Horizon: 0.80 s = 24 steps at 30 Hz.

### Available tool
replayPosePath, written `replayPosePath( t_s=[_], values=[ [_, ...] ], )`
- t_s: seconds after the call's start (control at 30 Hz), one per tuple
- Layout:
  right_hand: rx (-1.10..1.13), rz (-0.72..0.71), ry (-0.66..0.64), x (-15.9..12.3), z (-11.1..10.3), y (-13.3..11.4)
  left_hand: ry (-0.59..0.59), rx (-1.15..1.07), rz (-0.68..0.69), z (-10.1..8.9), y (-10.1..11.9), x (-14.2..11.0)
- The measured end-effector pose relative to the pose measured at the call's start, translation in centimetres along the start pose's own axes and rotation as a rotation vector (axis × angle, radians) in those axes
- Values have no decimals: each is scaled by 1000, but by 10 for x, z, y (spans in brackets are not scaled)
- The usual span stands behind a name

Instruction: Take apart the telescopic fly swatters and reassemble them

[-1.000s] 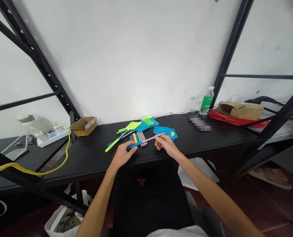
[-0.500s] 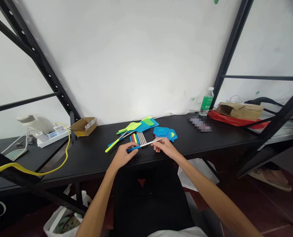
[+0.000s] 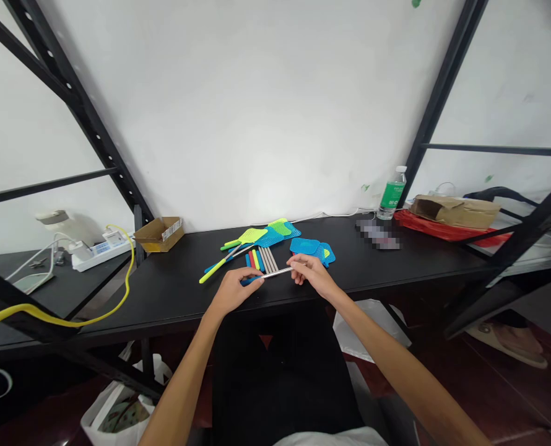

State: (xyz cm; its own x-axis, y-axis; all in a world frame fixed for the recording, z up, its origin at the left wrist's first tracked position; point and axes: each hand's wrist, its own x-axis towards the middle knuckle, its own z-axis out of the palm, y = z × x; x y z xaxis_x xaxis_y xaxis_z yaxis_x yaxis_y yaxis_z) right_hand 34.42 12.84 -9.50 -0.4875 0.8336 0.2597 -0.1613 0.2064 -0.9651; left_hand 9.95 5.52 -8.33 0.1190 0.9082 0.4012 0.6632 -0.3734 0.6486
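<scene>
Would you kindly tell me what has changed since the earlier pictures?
The right end of the silvery rod has dipped, so it lies more level. The left hand kept its blue grip, the right hand the rod. The loose rods and blue mesh heads stayed put.

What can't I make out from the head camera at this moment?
Head view:
- The metal rod's far end: hidden by the right hand.
- The blue handle's outer end: covered by the left hand.
- The item near the bottle: pixelated.
- The bottle's fine print: too small to read.
</scene>
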Motion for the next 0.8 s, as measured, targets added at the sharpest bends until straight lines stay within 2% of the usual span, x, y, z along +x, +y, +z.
replayPosePath(
  t_s=[0.13,0.4,0.57,0.8],
  values=[
    [93,11,95,1,-1,0,56,38,-2,1,-3,0],
    [69,-15,144,3,-3,6,75,101,-7,0,-3,1],
    [39,-32,121,3,-5,8,83,113,-10,0,-2,0],
    [-76,-34,-19,3,-6,13,44,107,15,0,-1,-1]
  ],
)
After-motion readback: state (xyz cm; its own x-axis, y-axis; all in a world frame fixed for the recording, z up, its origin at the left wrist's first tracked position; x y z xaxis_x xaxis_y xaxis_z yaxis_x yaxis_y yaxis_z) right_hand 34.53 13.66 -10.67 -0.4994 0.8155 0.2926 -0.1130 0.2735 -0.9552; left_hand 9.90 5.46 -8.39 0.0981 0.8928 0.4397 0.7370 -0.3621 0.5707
